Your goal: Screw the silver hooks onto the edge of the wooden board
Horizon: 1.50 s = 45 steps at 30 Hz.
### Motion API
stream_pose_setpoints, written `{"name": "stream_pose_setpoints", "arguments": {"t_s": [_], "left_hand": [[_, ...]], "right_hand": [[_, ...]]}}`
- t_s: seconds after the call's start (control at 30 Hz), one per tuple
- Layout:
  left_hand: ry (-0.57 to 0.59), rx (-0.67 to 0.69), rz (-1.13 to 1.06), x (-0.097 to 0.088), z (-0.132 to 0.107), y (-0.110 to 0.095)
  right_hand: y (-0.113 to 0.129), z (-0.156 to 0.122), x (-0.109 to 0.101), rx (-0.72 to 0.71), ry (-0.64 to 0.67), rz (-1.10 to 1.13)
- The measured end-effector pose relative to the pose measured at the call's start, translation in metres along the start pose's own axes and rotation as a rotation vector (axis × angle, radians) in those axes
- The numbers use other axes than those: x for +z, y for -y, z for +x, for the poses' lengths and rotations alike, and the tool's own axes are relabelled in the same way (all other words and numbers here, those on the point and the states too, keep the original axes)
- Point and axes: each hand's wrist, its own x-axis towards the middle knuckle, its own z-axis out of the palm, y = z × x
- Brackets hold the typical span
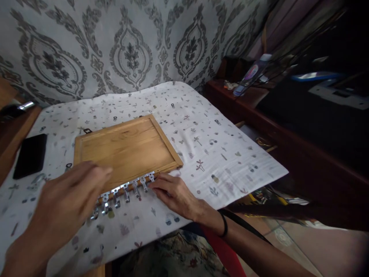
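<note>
A framed wooden board (121,148) lies on the patterned white cloth, two small dark metal hangers on its far edge. Along its near edge runs a silvery metal hook rail (126,186) with several curved hooks pointing toward me. My right hand (175,192) is at the rail's right end, thumb and fingers closed around that end by the board's corner. Over the near left corner my left hand (72,192) is raised and blurred by motion. It covers the rail's left end, and its fingers are too smeared to show whether they hold anything.
A black phone (30,156) lies on the white cloth (230,154) at the left. To the right, a dark red desk (259,119) carries a clear bottle (252,75) and cables. An open drawer (253,136) sits below it. Behind stands a patterned wall (163,55).
</note>
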Motion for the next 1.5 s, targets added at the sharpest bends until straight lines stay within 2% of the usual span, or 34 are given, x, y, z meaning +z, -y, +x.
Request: {"name": "stream_pose_setpoints", "arguments": {"t_s": [0.1,0.17,0.23,0.33,0.47,0.63,1.03,1.5], "left_hand": [[0.085,0.307,0.132,0.015,0.05,-0.022],[0.179,0.356,0.121,0.024,0.067,-0.029],[0.258,0.337,0.095,0.03,0.072,-0.029],[0.314,0.325,0.058,0.036,0.071,-0.025],[0.286,0.384,0.071,0.041,0.07,-0.024],[0.291,0.376,0.111,0.048,0.067,-0.024],[0.152,0.478,0.062,0.058,0.064,-0.023],[0.192,0.446,0.033,0.065,0.054,-0.013]], "right_hand": [[0.001,0.0,-0.001,0.038,0.028,0.034],[0.002,0.001,-0.002,0.054,0.043,0.059],[0.003,0.001,-0.003,0.058,0.053,0.081],[0.004,0.002,-0.005,0.058,0.058,0.102],[0.005,0.002,-0.006,0.053,0.068,0.113],[0.005,0.004,-0.007,0.037,0.049,0.132],[0.004,0.002,-0.006,0.091,0.042,0.217],[0.005,0.006,-0.007,0.077,0.034,0.215]]}}
